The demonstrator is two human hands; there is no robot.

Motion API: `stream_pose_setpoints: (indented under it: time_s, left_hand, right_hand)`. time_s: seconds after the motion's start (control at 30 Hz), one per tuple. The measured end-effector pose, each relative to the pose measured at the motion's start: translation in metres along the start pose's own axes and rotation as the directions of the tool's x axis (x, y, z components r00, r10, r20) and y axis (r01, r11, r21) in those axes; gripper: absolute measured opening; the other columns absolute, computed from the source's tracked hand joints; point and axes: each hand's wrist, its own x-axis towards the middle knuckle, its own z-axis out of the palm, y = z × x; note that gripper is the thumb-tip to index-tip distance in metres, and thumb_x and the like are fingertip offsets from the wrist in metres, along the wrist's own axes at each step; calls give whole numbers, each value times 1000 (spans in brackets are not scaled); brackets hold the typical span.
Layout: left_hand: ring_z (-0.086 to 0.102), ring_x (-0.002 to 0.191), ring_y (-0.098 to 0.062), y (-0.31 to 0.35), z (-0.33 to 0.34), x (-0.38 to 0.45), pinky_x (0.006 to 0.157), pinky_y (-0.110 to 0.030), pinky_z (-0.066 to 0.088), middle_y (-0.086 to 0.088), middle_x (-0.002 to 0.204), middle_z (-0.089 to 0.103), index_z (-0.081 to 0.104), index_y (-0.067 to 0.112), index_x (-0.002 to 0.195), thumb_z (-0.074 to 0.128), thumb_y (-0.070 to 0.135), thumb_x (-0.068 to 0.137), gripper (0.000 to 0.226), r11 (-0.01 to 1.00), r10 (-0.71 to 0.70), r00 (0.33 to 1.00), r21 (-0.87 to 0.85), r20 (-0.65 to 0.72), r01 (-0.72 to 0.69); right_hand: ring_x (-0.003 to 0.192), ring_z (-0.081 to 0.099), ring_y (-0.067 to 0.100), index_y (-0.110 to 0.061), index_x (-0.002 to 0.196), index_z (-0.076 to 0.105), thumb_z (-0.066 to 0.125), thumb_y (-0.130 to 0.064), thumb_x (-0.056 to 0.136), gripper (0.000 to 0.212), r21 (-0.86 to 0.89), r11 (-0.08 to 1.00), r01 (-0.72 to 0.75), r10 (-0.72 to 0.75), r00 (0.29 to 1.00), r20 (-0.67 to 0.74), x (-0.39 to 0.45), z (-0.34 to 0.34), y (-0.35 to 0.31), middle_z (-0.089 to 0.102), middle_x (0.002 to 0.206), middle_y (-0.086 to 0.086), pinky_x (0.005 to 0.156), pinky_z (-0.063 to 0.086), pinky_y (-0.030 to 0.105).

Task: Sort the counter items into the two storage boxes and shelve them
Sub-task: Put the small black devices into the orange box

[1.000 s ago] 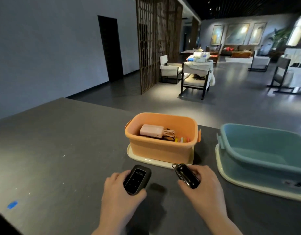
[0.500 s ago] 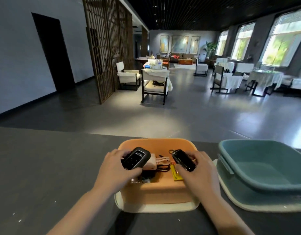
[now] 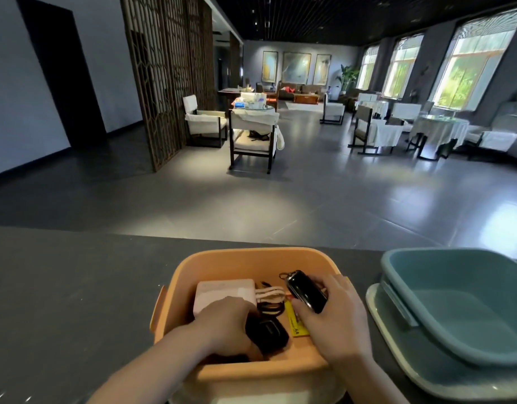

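An orange storage box (image 3: 245,262) stands on the dark counter (image 3: 62,287) right in front of me. Inside it lie a pale pink power bank (image 3: 222,290), coiled cables (image 3: 270,298) and a yellow battery pack (image 3: 295,323). My left hand (image 3: 222,325) reaches down into the box, fingers around a black oval device (image 3: 269,333) near the box floor. My right hand (image 3: 336,313) holds a black car key fob (image 3: 305,290) over the box's right side. An empty teal storage box (image 3: 455,293) sits to the right on its pale lid (image 3: 379,310).
The orange box rests on a pale lid (image 3: 251,399). Beyond the counter's far edge lies an open grey floor with white chairs (image 3: 253,135), covered tables (image 3: 438,129) and a wooden lattice screen (image 3: 169,68).
Both hands moved from above the counter into the orange box. My left hand lowered the black oval device to the box floor; my right hand still holds the key fob above the contents.
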Motion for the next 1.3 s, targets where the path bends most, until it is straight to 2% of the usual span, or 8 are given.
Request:
stream_pose_setpoints:
  time_s: [0.2, 0.6, 0.7, 0.83, 0.97, 1.03, 1.1, 1.3]
  left_hand:
    - [59, 99, -19, 13, 11, 14, 89, -37, 51, 3, 110, 65, 59, 25, 114, 73, 56, 64, 60, 994, -56, 995, 100, 84, 48]
    - [62, 97, -25, 34, 28, 36, 78, -37, 52, -3, 108, 66, 56, 18, 112, 74, 57, 65, 64, 941, 4, 999, 339, -43, 11]
    - [62, 98, -24, 29, 20, 31, 81, -38, 53, -4, 108, 66, 59, 18, 111, 76, 48, 70, 54, 962, -18, 999, 271, -39, 28]
    - [62, 87, -13, 14, -2, 2, 73, -27, 49, 5, 96, 67, 63, 29, 101, 65, 47, 82, 27, 996, -62, 970, 42, -234, 74]
    - [61, 59, -2, -17, -14, -44, 60, -27, 49, 10, 70, 66, 59, 41, 86, 56, 47, 86, 6, 964, -162, 838, -265, -522, 21]
    - [60, 57, -3, -24, -8, -58, 60, -29, 48, 9, 62, 67, 59, 41, 83, 57, 38, 87, 5, 939, -223, 713, -343, -664, -26]
    - [57, 55, -5, -25, -1, -62, 57, -27, 40, 6, 56, 64, 60, 38, 82, 58, 33, 87, 7, 941, -237, 668, -339, -705, -25]
    - [58, 71, -6, -27, 7, -53, 59, -29, 48, 13, 84, 64, 53, 37, 95, 46, 49, 89, 15, 984, -177, 744, -94, -644, 153]
  right_hand:
    - [94, 43, -4, -45, 108, 55, 72, -45, 76, 36, -23, 999, 38, -38, 999, -11, -1, 0, -3, 50, 99, -24, 76, 32, 10]
    - [96, 47, 2, -40, 114, 54, 65, -49, 80, 37, -74, 995, 60, -57, 998, 32, -4, 1, -3, 51, 104, -21, 76, 37, 17]
    - [99, 48, 4, -38, 113, 55, 63, -48, 82, 33, -101, 993, 65, -59, 997, 56, -3, 2, -2, 52, 103, -19, 77, 37, 17]
    - [96, 47, 5, -34, 110, 56, 63, -44, 81, 32, -149, 987, 56, -37, 992, 124, -2, 2, 0, 50, 100, -17, 74, 38, 19]
    - [81, 51, 3, -32, 101, 58, 63, -50, 75, 32, -177, 983, 45, -7, 978, 210, 1, 4, -2, 53, 89, -15, 61, 39, 18]
    - [72, 57, 5, -29, 94, 61, 66, -49, 72, 30, -185, 983, 14, 44, 950, 308, 7, 7, -9, 60, 81, -10, 59, 49, 23]
    - [67, 62, 6, -25, 86, 63, 69, -46, 73, 25, -254, 967, -8, 122, 891, 436, 18, 16, -19, 65, 75, -5, 62, 57, 28]
    - [81, 65, 15, -20, 94, 61, 74, -44, 74, 34, -424, 905, 36, 255, 751, 609, 33, 47, -29, 67, 88, -1, 76, 57, 31]
